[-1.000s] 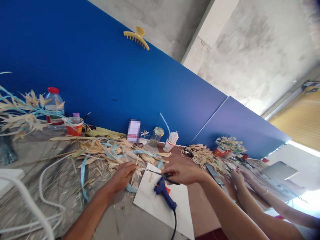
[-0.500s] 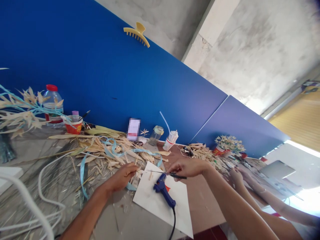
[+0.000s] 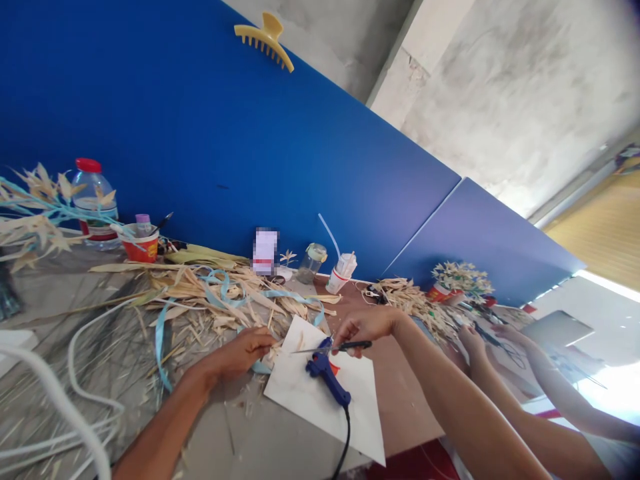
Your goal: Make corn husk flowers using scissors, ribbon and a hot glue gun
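Scissors (image 3: 359, 345) hang over the far part of a white sheet (image 3: 357, 420), their long axis running sideways, tips pointing left. The right hand (image 3: 365, 322) grasps them at the dark handles; whether the blades are parted is too fine to tell. The tips end just beside a small pale husk piece (image 3: 275, 354), pinched in the fingers of the left hand (image 3: 245, 352), so the two hands face each other along the blades' line. Whether metal touches husk cannot be told. Beneath the blades a blue glue gun (image 3: 331, 384) lies slantwise on the sheet, nearer the right hand. Farther out, loose husk strips (image 3: 187, 283) cover the bench (image 3: 270, 443) beyond the left hand.
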Available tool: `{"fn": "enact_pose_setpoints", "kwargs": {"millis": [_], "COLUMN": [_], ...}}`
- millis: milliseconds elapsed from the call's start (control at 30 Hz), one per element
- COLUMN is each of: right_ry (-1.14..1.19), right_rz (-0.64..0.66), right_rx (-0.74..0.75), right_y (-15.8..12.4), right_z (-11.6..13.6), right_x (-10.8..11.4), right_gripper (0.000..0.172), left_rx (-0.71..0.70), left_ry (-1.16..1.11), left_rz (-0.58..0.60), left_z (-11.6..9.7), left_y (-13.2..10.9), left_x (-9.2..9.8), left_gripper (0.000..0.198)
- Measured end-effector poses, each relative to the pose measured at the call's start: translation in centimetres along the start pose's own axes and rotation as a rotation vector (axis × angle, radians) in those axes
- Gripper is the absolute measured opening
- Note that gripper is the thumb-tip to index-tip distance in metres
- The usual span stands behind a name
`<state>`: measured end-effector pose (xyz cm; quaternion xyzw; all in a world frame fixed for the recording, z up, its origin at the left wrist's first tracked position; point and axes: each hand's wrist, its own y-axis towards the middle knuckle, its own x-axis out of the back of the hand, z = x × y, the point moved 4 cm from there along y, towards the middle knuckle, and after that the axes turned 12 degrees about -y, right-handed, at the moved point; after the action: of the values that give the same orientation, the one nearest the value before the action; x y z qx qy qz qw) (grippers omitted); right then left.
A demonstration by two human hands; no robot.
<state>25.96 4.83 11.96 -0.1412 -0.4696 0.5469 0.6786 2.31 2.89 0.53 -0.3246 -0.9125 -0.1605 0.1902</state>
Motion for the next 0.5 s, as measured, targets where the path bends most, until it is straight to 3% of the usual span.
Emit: {"fn": "enact_pose_setpoints", "kwargs": {"millis": [267,500], "right_ry": [0.027,0.071], "right_rz": [0.056,0.068], "right_rx": [0.047,0.032], "right_y": [1.2,1.8], "right_z": [0.5,0.3], "right_x": [-0.1,-0.1], "right_gripper": [0.055,0.05], "left_rx": [-0.008,-0.019], "left_ry": [0.042,0.067], "left_rz": [-0.011,0.006], "left_z": [0.9,0.3], "left_y": [-0.1,-0.1], "left_x": [-0.4,-0.3], "left_gripper": [0.027,0.029]}}
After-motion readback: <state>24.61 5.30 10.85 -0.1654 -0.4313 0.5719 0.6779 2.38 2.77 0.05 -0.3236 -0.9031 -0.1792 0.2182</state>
